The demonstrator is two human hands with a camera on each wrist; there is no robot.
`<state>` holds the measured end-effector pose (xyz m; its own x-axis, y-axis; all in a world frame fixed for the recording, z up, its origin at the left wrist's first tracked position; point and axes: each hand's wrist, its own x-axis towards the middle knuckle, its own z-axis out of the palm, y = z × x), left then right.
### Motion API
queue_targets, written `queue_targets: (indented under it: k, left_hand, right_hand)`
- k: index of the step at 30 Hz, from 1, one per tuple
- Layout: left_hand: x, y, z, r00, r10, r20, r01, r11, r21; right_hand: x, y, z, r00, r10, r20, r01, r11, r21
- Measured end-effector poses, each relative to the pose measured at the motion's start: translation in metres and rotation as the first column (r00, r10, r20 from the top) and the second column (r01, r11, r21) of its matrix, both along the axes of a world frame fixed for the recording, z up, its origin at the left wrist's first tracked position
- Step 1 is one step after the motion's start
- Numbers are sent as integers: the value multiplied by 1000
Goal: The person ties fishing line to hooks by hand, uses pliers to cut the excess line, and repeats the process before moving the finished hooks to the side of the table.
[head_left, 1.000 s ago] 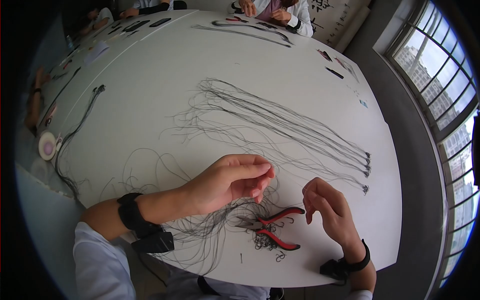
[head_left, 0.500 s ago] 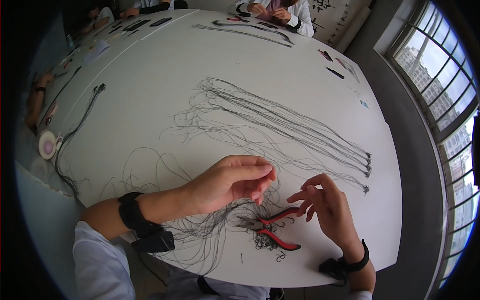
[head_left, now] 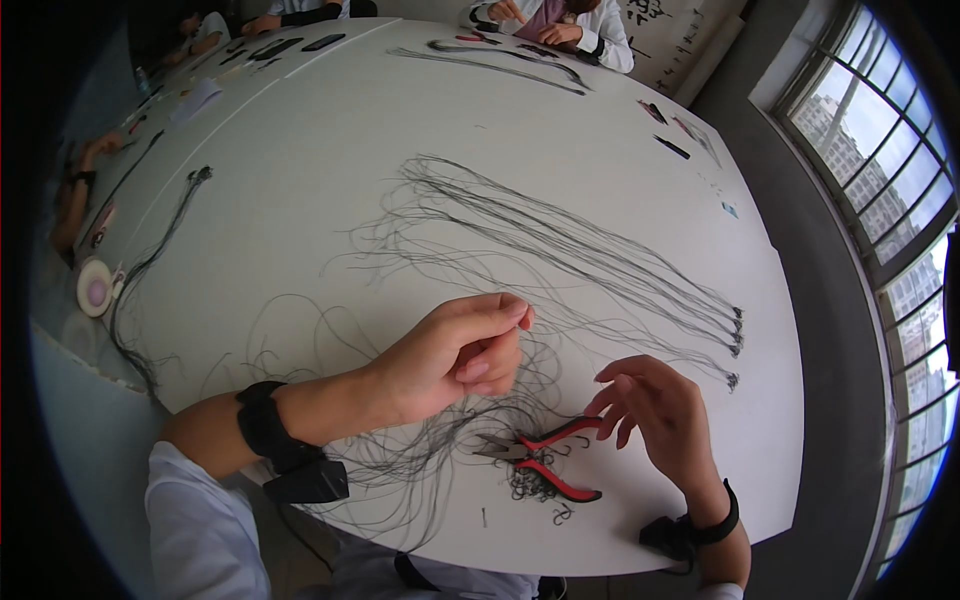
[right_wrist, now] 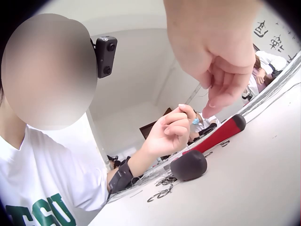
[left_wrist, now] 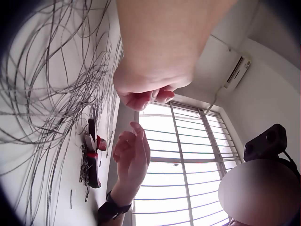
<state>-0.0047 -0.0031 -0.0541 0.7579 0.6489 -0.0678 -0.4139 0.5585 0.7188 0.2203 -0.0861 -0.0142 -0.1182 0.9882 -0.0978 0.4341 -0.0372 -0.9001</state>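
Above a tangle of thin dark strands (head_left: 415,460), the left hand (head_left: 450,355) has its fingers curled and its thumb against the index finger; no object is plainly visible in that pinch. To its right, the right hand (head_left: 655,415) hangs with loosely bent fingers, close to the upper red handle of the pliers (head_left: 545,468). The pliers lie with handles spread, beside and partly over a small pile of dark hooks (head_left: 530,487). In the right wrist view, the right hand (right_wrist: 221,75) is above the pliers (right_wrist: 216,139) and appears to hold nothing.
Long dark strands (head_left: 560,235) with knotted ends stretch across the white table (head_left: 300,210). Another bundle (head_left: 160,250) and a round roll (head_left: 95,290) lie left. A black pen-like tool (head_left: 671,147) lies at the back right. People sit at the far side.
The left fingers have curled in more, and that hand has shifted slightly left and up. The right fingers reached left, then drew back slightly; they look more spread than one second ago.
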Motion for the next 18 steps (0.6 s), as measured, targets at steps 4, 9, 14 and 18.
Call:
queue_targets:
  k: [4, 9, 14, 18]
  left_hand:
    - [0, -3, 5, 996, -91, -18, 91, 995, 35]
    - [-1, -4, 8, 990, -137, 27, 136, 990, 20]
    - [2, -7, 9, 981, -129, -142, 147, 981, 125]
    - [5, -9, 12, 962, -129, -240, 159, 981, 108]
  right_hand:
    - [3, 3, 0, 933, -20, -358, -25, 993, -119]
    - [8, 3, 1, 888, -56, -457, -60, 970, -237]
    - [8, 3, 0, 850, -19, -526, -141, 955, -261]
    - [-1, -3, 3, 865, 59, -499, -193, 956, -222]
